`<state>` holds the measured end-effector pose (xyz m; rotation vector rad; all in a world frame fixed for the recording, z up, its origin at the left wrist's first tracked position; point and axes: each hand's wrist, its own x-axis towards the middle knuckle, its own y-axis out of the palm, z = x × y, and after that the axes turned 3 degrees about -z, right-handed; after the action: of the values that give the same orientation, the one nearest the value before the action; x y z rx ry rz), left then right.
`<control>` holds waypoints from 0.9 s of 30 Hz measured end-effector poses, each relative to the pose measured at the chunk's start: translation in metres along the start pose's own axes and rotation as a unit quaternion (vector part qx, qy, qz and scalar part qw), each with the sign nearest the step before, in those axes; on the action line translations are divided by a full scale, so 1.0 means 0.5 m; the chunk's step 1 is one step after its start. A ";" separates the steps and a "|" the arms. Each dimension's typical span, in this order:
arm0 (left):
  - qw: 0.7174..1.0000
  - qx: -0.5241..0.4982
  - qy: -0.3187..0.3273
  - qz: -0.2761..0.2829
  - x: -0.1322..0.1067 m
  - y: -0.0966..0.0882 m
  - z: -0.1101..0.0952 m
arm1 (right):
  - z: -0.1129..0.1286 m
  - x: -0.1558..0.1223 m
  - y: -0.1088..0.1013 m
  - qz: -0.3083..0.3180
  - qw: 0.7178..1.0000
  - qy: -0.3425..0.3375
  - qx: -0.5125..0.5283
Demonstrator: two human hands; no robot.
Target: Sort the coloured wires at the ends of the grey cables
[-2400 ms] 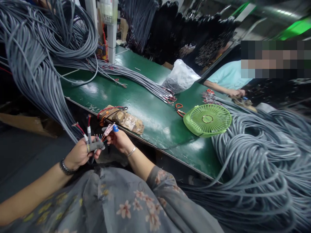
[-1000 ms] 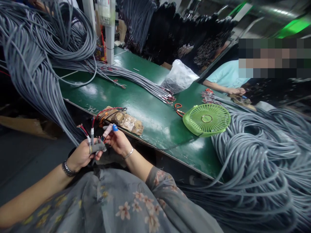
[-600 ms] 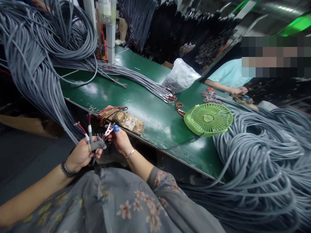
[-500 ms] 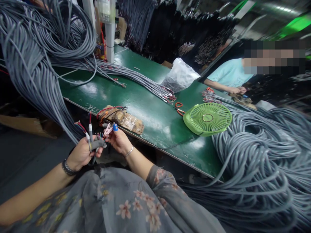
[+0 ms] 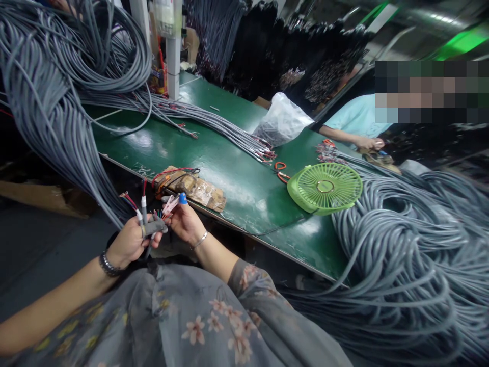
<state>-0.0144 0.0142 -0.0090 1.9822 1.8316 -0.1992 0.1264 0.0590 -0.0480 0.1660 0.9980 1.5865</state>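
My left hand (image 5: 132, 239), with a grey covering on its thumb, is closed around grey multi-core cables (image 5: 144, 204). Their stripped ends stick up from the grip, showing red and dark cores above white bands. Fanned thin coloured wires (image 5: 157, 213) poke out between my two hands. Just to the right, my right hand (image 5: 187, 221) wears a blue cap on its thumb and pinches a small pale pink clip-like piece (image 5: 170, 205) against those wires. Its fingertips are partly hidden. Beyond the hands, a taped wooden block (image 5: 208, 193) with red and black leads lies at the table edge.
On the green table (image 5: 229, 153) stand a green fan (image 5: 324, 187) and a white plastic bag (image 5: 284, 120). Orange-handled scissors (image 5: 280, 166) lie by the fan. Large grey cable coils (image 5: 412, 239) fill the right; more cables (image 5: 49, 102) hang left. A co-worker's arm (image 5: 344, 135) is at the far right.
Both hands have shifted very slightly to the right, keeping their grips. The co-worker has leaned a little to the left.
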 end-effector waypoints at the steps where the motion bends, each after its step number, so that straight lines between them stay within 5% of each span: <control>1: 1.000 0.002 0.001 -0.003 -0.003 0.000 0.000 | 0.000 -0.001 -0.001 0.000 1.000 -0.002 0.002; 18: 1.000 0.004 0.009 -0.007 -0.018 -0.002 -0.008 | -0.005 -0.011 -0.010 -0.011 0.996 -0.065 -0.055; 27: 1.000 -0.004 0.004 -0.001 0.007 -0.003 0.005 | -0.005 0.005 0.000 -0.001 0.999 -0.034 -0.015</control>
<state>-0.0153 0.0163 -0.0129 1.9776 1.8373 -0.1851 0.1240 0.0599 -0.0506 0.1979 0.9214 1.5835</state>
